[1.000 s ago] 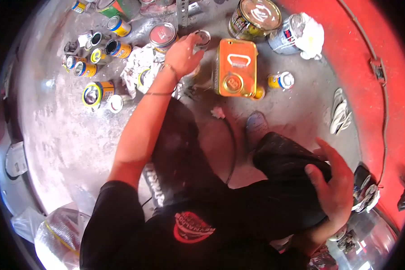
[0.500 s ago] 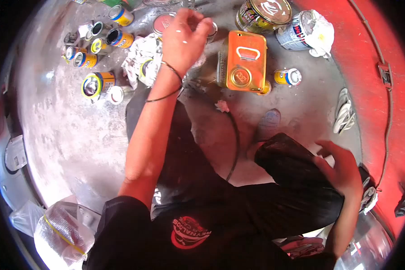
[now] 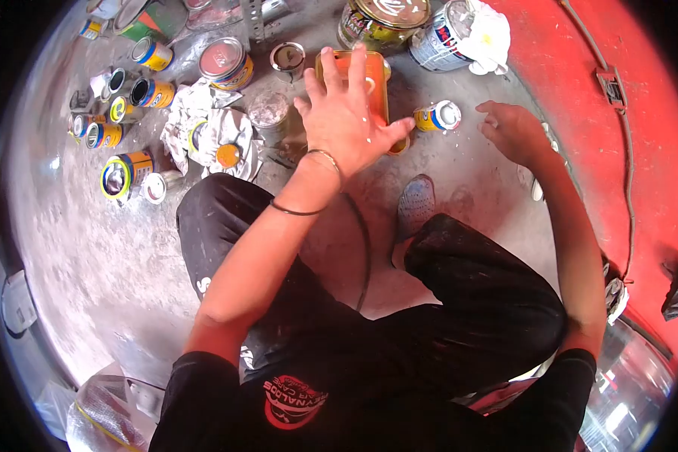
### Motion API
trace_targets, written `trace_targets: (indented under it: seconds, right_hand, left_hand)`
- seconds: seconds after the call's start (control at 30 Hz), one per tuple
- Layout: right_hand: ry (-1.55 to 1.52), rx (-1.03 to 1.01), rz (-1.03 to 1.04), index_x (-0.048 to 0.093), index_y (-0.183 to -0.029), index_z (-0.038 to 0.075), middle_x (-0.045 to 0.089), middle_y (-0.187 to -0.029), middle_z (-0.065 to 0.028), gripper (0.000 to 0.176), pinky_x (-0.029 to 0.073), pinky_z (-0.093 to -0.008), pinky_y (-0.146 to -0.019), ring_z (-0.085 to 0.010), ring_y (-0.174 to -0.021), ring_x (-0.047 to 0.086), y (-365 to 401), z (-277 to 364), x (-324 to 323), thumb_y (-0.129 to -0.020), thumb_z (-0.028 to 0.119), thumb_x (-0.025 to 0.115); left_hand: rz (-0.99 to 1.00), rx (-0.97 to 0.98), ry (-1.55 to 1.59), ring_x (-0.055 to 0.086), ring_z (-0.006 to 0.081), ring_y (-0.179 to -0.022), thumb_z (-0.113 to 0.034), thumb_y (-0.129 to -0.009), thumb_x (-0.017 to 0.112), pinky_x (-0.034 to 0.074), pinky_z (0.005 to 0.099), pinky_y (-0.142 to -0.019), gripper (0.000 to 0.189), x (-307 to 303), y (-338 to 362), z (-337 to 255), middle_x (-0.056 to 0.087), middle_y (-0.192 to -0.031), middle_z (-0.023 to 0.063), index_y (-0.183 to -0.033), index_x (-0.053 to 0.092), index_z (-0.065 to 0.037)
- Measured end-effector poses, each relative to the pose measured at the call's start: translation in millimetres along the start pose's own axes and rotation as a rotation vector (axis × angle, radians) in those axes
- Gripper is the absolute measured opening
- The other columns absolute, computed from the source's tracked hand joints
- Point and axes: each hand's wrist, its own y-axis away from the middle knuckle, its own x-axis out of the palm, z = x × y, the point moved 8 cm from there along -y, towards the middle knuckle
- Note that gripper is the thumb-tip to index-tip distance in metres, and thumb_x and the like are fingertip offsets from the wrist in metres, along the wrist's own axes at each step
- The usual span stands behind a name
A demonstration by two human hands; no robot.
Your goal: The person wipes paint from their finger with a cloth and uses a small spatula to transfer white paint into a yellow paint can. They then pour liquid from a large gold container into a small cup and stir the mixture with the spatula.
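My left hand [image 3: 350,117] has its fingers spread over the orange rectangular can [image 3: 377,98], covering much of it; whether it touches the can is unclear. Its fingers hold nothing. My right hand [image 3: 514,134] is above the floor with its fingers partly bent and apart, nothing visible in them. Between the two hands stands a small yellow-and-blue can [image 3: 438,116] with a whitish top. Left of my left hand are a clouded jar [image 3: 268,111], a small open tin [image 3: 287,57] and a can with a reddish lid [image 3: 223,59].
Several small paint cans [image 3: 154,93] and a crumpled white cloth [image 3: 211,128] lie to the left. Two large cans, one dark [image 3: 380,26] and one white [image 3: 437,44] with a cloth on it, stand at the back. A cable [image 3: 631,181] runs along the red surface [image 3: 659,90].
My left hand has moved right, from near the reddish lid to over the orange can, fingers now spread. My right hand has risen from beside my knee and reaches forward. The view has shifted.
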Motion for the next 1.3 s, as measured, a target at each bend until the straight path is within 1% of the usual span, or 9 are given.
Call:
trace_targets:
  seconds: [0.1, 0.37, 0.5, 0.6, 0.77, 1.07, 1.17, 1.27, 1.3]
  right_hand:
    - [-0.039, 0.001, -0.07, 0.065, -0.141, 0.014, 0.078, -0.113, -0.0165, 0.045, 0.058, -0.0531, -0.092, -0.0404, -0.108, 0.073, 1, -11, 29, -0.099, 0.023, 0.073]
    - [-0.013, -0.258, -0.15, 0.063, -0.147, 0.016, 0.073, -0.113, -0.0141, 0.055, 0.058, -0.0513, -0.09, -0.0396, -0.107, 0.071, -42, -16, 56, -0.094, 0.018, 0.078]
    - [0.008, -0.24, -0.111, 0.071, -0.136, 0.016, 0.074, -0.116, -0.0131, 0.042, 0.059, -0.0516, -0.092, -0.0379, -0.108, 0.073, -66, -17, 75, -0.095, 0.023, 0.077]
    - [0.036, -0.238, -0.132, 0.074, -0.13, 0.015, 0.074, -0.114, -0.0121, 0.035, 0.06, -0.0511, -0.091, -0.0369, -0.106, 0.073, -68, -12, 73, -0.095, 0.021, 0.077]
    - [0.122, -0.23, -0.097, 0.076, -0.116, 0.011, 0.073, -0.108, -0.0118, 0.022, 0.059, -0.0512, -0.088, -0.0364, -0.102, 0.073, -78, 0, 78, -0.096, 0.019, 0.077]
    - [0.093, -0.269, -0.093, 0.079, -0.105, 0.008, 0.077, -0.102, -0.0153, 0.02, 0.06, -0.0534, -0.084, -0.0395, -0.096, 0.075, -70, -3, 86, -0.097, 0.025, 0.073]
    - [0.058, -0.17, -0.114, 0.08, -0.101, 0.009, 0.078, -0.101, -0.0154, 0.018, 0.06, -0.0543, -0.084, -0.0389, -0.096, 0.076, -58, -7, 77, -0.099, 0.026, 0.072]
    - [-0.046, -0.051, 0.013, 0.081, -0.099, 0.012, 0.079, -0.1, -0.0146, 0.018, 0.059, -0.0553, -0.084, -0.039, -0.096, 0.076, -50, -10, 74, -0.101, 0.027, 0.07]
    - [-0.031, -0.041, -0.024, 0.081, -0.099, 0.012, 0.079, -0.101, -0.0146, 0.018, 0.059, -0.0556, -0.084, -0.0394, -0.096, 0.075, -49, -14, 78, -0.101, 0.027, 0.07]
  left_hand:
    - [0.022, -0.001, -0.105, 0.035, 0.0615, -0.152, -0.05, -0.068, 0.095, 0.044, 0.0669, -0.12, 0.125, 16, 0, -10, 0.025, -0.177, 0.0279, -0.172, 0.032, -0.023]
    - [0.109, 0.321, -0.065, 0.047, 0.0529, -0.146, -0.028, -0.063, 0.094, 0.05, 0.057, -0.119, 0.12, 5, -16, 5, 0.028, -0.177, 0.0218, -0.169, 0.037, -0.022]
    - [-0.021, 0.174, -0.052, 0.052, 0.0527, -0.143, -0.03, -0.066, 0.094, 0.05, 0.0551, -0.118, 0.118, 1, -14, 7, 0.032, -0.174, 0.0278, -0.169, 0.037, -0.019]
    - [0.04, -0.019, -0.026, 0.055, 0.0535, -0.141, -0.032, -0.067, 0.094, 0.051, 0.0551, -0.117, 0.118, 5, -18, 15, 0.036, -0.17, 0.0312, -0.169, 0.036, -0.018]
    - [-0.033, -0.011, 0.021, 0.063, 0.0483, -0.132, -0.037, -0.066, 0.094, 0.057, 0.0538, -0.109, 0.119, -5, -24, 17, 0.059, -0.147, 0.0293, -0.168, 0.037, -0.016]
    - [-0.213, -0.086, -0.034, 0.065, 0.0465, -0.125, -0.041, -0.069, 0.092, 0.058, 0.0541, -0.103, 0.109, -3, -61, 20, 0.06, -0.143, 0.0256, -0.163, 0.042, -0.018]
    - [-0.271, -0.042, -0.022, 0.064, 0.0481, -0.124, -0.044, -0.07, 0.093, 0.058, 0.056, -0.1, 0.108, 5, -71, 18, 0.059, -0.144, 0.0265, -0.162, 0.043, -0.017]
    - [-0.316, -0.024, -0.046, 0.064, 0.0488, -0.123, -0.044, -0.071, 0.093, 0.058, 0.0555, -0.1, 0.107, 11, -66, 16, 0.058, -0.146, 0.0257, -0.162, 0.043, -0.016]
    - [-0.31, -0.01, -0.04, 0.061, 0.0481, -0.129, -0.043, -0.073, 0.092, 0.054, 0.0586, -0.105, 0.106, 15, -64, 14, 0.056, -0.15, 0.0256, -0.162, 0.042, -0.015]
